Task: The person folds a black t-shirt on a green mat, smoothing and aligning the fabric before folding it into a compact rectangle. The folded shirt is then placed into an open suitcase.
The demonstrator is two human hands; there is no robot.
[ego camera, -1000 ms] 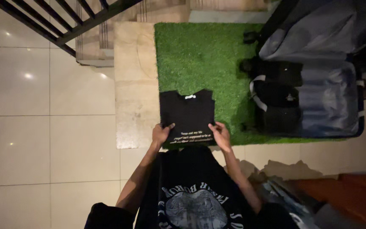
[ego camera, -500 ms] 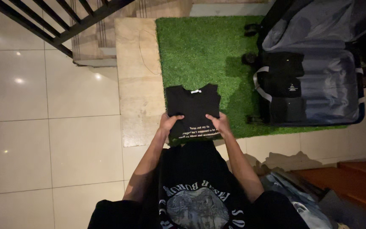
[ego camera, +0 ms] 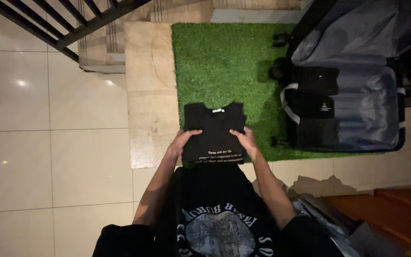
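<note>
A folded black T-shirt (ego camera: 213, 128) with pale printed lines near its lower edge lies at the front edge of a green artificial-grass mat (ego camera: 220, 62). My left hand (ego camera: 181, 143) grips the shirt's left side, fingers laid over the cloth. On the right side my right hand (ego camera: 246, 141) holds the shirt the same way. Both hands sit about halfway up the folded shirt. My own black printed shirt fills the bottom of the view.
An open dark suitcase (ego camera: 357, 95) with black folded clothes inside lies on the mat's right side. A beige stone slab (ego camera: 146, 90) borders the mat on the left, with white floor tiles (ego camera: 48, 143) beyond. A black railing (ego camera: 63, 24) crosses the top left.
My hands have slid from the shirt's bottom corners up to its middle, gripping both sides. The view has shifted slightly.
</note>
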